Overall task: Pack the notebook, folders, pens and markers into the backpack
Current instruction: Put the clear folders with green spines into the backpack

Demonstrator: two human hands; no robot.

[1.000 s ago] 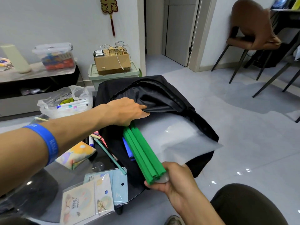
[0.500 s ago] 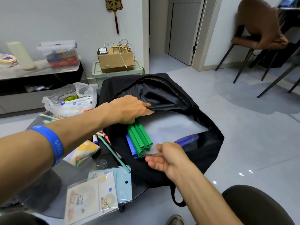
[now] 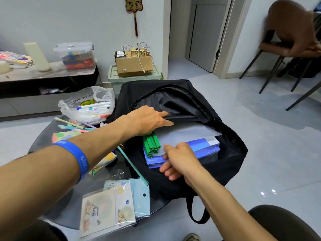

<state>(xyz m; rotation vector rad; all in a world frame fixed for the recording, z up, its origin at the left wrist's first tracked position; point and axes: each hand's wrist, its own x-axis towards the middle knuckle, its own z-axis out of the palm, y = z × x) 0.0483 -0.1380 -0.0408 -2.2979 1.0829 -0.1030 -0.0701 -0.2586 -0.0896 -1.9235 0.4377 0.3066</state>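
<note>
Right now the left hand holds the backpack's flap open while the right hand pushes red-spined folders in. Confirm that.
Wrong in one respect: the spines are green, not red, as the head view shows. The left hand does hold the backpack flap open while the right hand pushes the folders in.

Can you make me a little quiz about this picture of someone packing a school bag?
1. True or false: the left hand is holding the black backpack open.
2. What colour are the spines of the clear folders going into the bag?
A. red
B. green
C. yellow
3. Fill in: the markers still wait on the table in a plastic ____.

Key:
1. True. Its fingers lift the upper flap.
2. B. The right hand pushes them in over the blue folders.
3. bag
</note>
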